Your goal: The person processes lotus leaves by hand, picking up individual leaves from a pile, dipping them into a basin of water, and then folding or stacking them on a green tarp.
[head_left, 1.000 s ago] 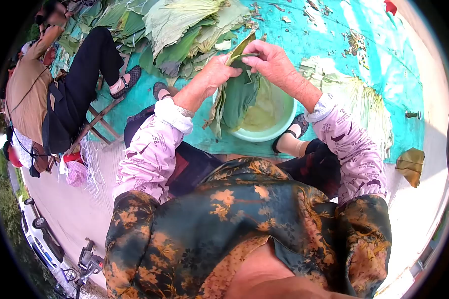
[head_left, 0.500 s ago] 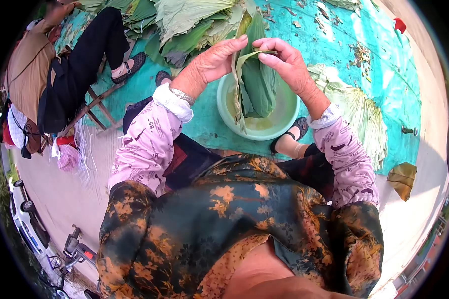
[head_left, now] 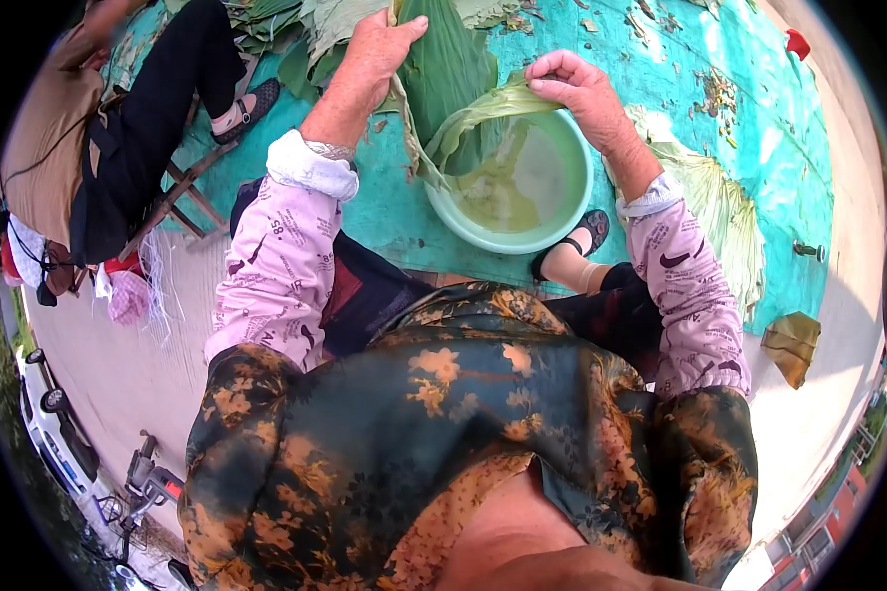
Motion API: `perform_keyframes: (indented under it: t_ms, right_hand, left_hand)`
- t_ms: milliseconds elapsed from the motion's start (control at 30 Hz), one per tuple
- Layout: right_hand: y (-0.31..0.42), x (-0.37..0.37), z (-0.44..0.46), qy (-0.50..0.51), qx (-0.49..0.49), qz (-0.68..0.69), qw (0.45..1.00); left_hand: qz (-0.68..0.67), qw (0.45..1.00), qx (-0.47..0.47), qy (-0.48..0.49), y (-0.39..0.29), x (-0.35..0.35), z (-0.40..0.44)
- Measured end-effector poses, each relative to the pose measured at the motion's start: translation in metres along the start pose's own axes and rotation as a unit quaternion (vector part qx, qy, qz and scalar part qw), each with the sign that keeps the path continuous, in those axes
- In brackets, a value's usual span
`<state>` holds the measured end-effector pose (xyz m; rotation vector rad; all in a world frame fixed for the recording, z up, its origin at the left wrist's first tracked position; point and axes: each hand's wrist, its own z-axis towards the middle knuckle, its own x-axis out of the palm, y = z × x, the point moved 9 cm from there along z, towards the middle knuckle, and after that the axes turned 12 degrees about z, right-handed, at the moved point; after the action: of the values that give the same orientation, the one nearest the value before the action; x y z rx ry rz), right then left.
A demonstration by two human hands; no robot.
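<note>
Since half a second ago, the left grip (head_left: 373, 54) has gone up and outward, away from the right grip (head_left: 583, 91), and the green leaf (head_left: 445, 74) between them has opened out, baring more of the basin (head_left: 508, 243). Thumb and fingers of the right grip pinch the end of a curled flap of that leaf. The left grip is closed on the leaf's other edge; its fingertips are partly hidden, so how firmly they press is hard to tell. Above the left grip, the leaf's upper end is cut off by the view. Its folded lower part hangs between the grips, covering the basin's left rim; whether it touches the yellowish liquid (head_left: 530, 187) cannot be made out. Out to the right of the right grip lies a fan of pale leaves (head_left: 719, 202), partly behind the forearm. Behind the left grip, a leaf pile (head_left: 325, 22) is cropped; farther left, a seated co-worker (head_left: 54, 148) is cut by the dark border.
</note>
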<state>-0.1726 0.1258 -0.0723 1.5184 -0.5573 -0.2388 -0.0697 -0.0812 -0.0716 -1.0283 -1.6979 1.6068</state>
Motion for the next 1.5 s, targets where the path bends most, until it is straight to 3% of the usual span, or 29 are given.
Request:
perform_keyframes:
  t_ms: [33,100,133,167,267,400,500,600,700,900,1067,1167,1233,1300,1367,1500]
  right_hand:
    - [-0.014,-0.009,0.0,0.004,0.019,-0.009,1.0]
    - [-0.058,-0.031,-0.006,-0.006,0.09,-0.047,0.995]
    - [-0.081,-0.043,-0.01,-0.011,0.12,-0.098,0.988]
    - [-0.107,-0.056,-0.015,-0.015,0.15,-0.15,0.977]
    - [-0.174,-0.084,-0.029,0.029,0.107,-0.353,0.929]
    - [-0.239,-0.105,-0.054,0.06,0.187,-0.482,0.854]
    - [-0.259,-0.111,-0.066,0.098,0.169,-0.528,0.826]
    - [-0.243,-0.099,-0.069,0.083,0.242,-0.621,0.741]
    - [-0.227,-0.078,-0.068,0.053,0.149,-0.736,0.659]
    - [-0.276,-0.056,-0.079,0.059,0.113,-0.689,0.713]
    - [-0.292,-0.059,-0.094,0.093,0.189,-0.698,0.685]
    - [-0.281,-0.056,-0.092,0.079,0.143,-0.69,0.705]
    - [-0.263,-0.051,-0.089,0.045,0.114,-0.638,0.76]
    - [-0.233,-0.042,-0.075,-0.025,0.006,-0.609,0.793]
    - [-0.24,-0.043,-0.065,-0.056,-0.015,-0.6,0.798]
    - [-0.258,-0.038,-0.049,-0.037,0.056,-0.635,0.77]
  left_hand:
    - [0.011,0.999,0.029,-0.019,0.003,-0.014,0.011]
    - [0.243,0.955,0.09,-0.142,-0.014,-0.037,0.018]
    - [0.094,0.986,0.106,-0.091,-0.037,-0.031,0.002]
    - [0.044,0.989,0.105,-0.09,-0.038,-0.032,0.002]
    - [0.045,0.99,0.092,-0.098,-0.043,-0.037,0.003]
    - [0.028,0.987,0.142,-0.075,-0.062,-0.029,-0.003]
    - [0.018,0.984,0.163,-0.067,-0.069,-0.025,-0.005]
    - [-0.009,0.986,0.163,-0.047,-0.077,-0.018,-0.013]
    - [0.001,0.987,0.155,-0.049,-0.083,-0.016,-0.02]
    - [0.027,0.99,0.131,-0.053,-0.095,-0.011,-0.036]
    - [0.058,0.986,0.135,-0.074,-0.106,-0.009,-0.051]
    - [0.021,0.988,0.117,-0.094,-0.102,-0.009,-0.053]
    - [-0.022,0.989,0.117,-0.088,-0.104,-0.007,-0.057]
    - [0.085,0.988,0.07,-0.112,-0.088,-0.023,-0.059]
    - [0.017,0.989,0.088,-0.114,-0.091,-0.018,-0.068]
    - [-0.002,0.993,0.085,-0.082,-0.085,-0.008,-0.072]
